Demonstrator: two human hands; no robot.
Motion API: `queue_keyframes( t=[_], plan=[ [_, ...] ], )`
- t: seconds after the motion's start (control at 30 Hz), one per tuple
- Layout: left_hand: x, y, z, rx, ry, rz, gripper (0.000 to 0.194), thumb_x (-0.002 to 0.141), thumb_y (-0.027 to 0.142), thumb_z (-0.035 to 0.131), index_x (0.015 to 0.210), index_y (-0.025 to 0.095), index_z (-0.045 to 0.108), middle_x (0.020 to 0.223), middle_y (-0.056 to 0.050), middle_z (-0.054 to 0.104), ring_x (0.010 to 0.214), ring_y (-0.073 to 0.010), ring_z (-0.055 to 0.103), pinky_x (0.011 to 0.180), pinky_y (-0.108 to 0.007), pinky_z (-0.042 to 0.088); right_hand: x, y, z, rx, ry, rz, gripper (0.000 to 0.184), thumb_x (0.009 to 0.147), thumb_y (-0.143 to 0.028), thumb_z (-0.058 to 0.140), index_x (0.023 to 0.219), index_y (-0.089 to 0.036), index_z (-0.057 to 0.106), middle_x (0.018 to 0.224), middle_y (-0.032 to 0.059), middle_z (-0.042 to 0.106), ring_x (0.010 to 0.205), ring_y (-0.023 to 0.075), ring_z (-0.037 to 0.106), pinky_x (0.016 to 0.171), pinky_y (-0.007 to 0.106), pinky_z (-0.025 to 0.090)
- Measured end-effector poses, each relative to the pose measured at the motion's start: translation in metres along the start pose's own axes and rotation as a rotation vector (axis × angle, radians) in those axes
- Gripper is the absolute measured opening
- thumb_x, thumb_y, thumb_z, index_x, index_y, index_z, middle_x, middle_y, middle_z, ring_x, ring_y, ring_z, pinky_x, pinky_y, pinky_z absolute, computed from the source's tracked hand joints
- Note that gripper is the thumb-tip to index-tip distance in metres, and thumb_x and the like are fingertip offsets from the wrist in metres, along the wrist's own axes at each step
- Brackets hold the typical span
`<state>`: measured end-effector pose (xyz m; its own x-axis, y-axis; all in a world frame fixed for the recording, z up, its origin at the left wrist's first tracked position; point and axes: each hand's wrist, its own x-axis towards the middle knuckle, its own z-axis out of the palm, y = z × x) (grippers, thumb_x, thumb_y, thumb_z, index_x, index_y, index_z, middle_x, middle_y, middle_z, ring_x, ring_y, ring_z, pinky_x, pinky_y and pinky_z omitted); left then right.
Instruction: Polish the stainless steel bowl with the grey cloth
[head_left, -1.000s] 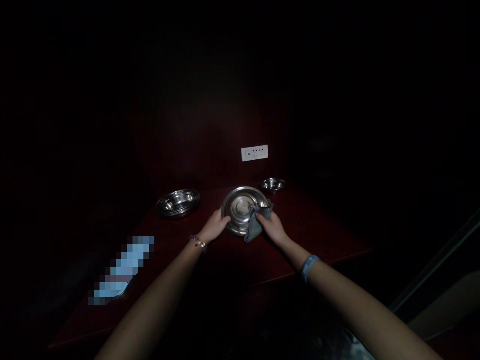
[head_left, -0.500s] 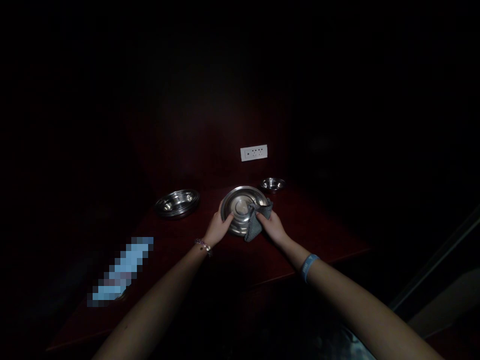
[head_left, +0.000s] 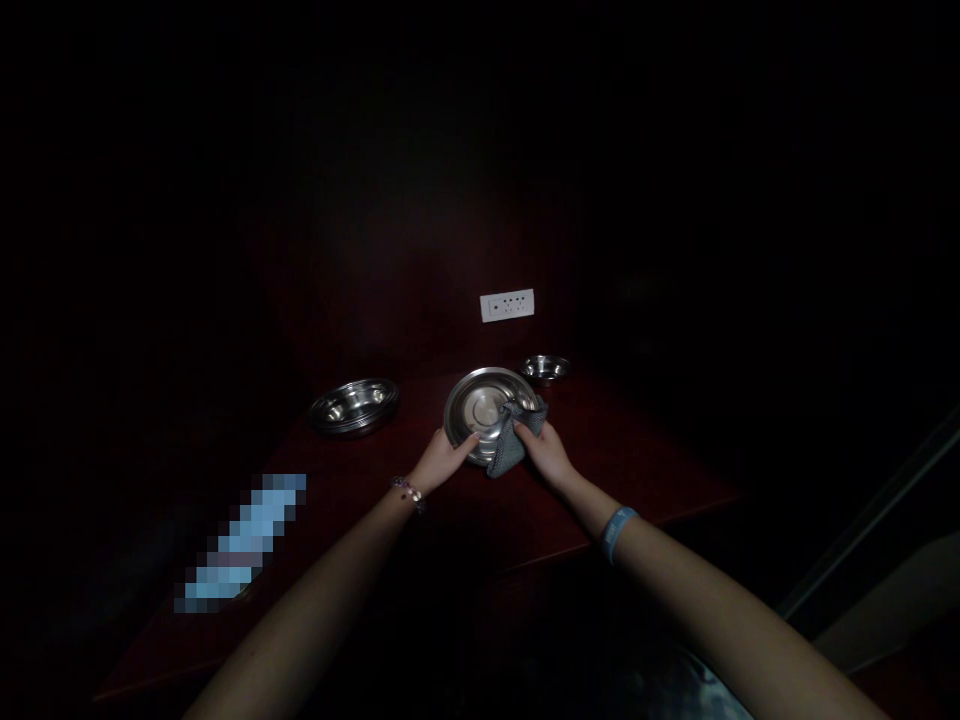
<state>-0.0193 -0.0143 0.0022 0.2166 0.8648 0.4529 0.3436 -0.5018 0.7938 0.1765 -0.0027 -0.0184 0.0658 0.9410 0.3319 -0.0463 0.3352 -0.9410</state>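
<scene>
A round, shiny steel plate (head_left: 480,405) is held up over the dark red table, its hollow side tilted toward me. My left hand (head_left: 444,458) grips its lower left rim, thumb over the inside and fingers hidden behind. On the right, my right hand (head_left: 546,450) is closed on a grey cloth (head_left: 508,452) that is folded over the plate's right rim. The cloth covers the lower right part of the plate, and a corner hangs below the rim.
Stacked steel plates (head_left: 355,408) stand at the left on the table (head_left: 600,480). A small steel bowl (head_left: 546,369) sits behind at the right. A white socket panel (head_left: 507,305) is on the back wall. A pixelated bluish rectangle (head_left: 251,535) lies front left.
My left hand has shifted along the plate's rim toward the bottom, and its thumb lies further right. The plate has turned and risen slightly. My right hand stays at the right rim with the cloth.
</scene>
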Motion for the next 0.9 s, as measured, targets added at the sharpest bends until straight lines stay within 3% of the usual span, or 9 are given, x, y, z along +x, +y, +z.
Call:
queue_keyframes(
  t=[0.2, 0.33, 0.7, 0.9],
  plan=[
    [0.002, 0.000, -0.001, -0.051, 0.013, -0.094, 0.030, 0.080, 0.017, 0.055, 0.108, 0.011, 0.064, 0.116, -0.012, 0.071, 0.113, -0.0249, 0.063, 0.110, -0.044, 0.040, 0.000, 0.000, 0.000, -0.022, -0.007, 0.027, 0.031, 0.076, -0.040, 0.062, 0.095, -0.016, 0.065, 0.104, 0.0099, 0.071, 0.100, 0.0260, 0.065, 0.094, 0.042, 0.049],
    [0.005, 0.004, -0.008, -0.048, 0.029, -0.106, 0.040, 0.076, 0.013, 0.056, 0.116, 0.010, 0.061, 0.124, -0.013, 0.067, 0.119, -0.0254, 0.060, 0.111, -0.043, 0.039, -0.001, 0.001, 0.000, -0.041, -0.017, 0.019, 0.030, 0.076, -0.040, 0.062, 0.093, -0.016, 0.066, 0.101, 0.0087, 0.072, 0.096, 0.0251, 0.066, 0.092, 0.040, 0.050],
    [0.009, -0.008, -0.024, -0.022, -0.014, -0.093, 0.043, 0.073, 0.014, 0.057, 0.116, 0.013, 0.060, 0.119, -0.010, 0.069, 0.113, -0.0242, 0.063, 0.106, -0.042, 0.044, -0.002, 0.003, 0.000, -0.113, -0.034, -0.016, 0.022, 0.075, -0.036, 0.061, 0.088, -0.019, 0.065, 0.089, 0.0037, 0.071, 0.086, 0.0216, 0.065, 0.083, 0.035, 0.052],
    [0.007, -0.009, -0.021, -0.016, -0.056, -0.083, 0.043, 0.076, 0.020, 0.058, 0.118, 0.013, 0.060, 0.124, -0.012, 0.067, 0.116, -0.0254, 0.062, 0.107, -0.042, 0.043, 0.000, 0.005, -0.001, -0.120, -0.011, 0.001, 0.024, 0.075, -0.035, 0.061, 0.091, -0.018, 0.066, 0.092, 0.0043, 0.071, 0.087, 0.0220, 0.065, 0.085, 0.036, 0.051]
  ],
)
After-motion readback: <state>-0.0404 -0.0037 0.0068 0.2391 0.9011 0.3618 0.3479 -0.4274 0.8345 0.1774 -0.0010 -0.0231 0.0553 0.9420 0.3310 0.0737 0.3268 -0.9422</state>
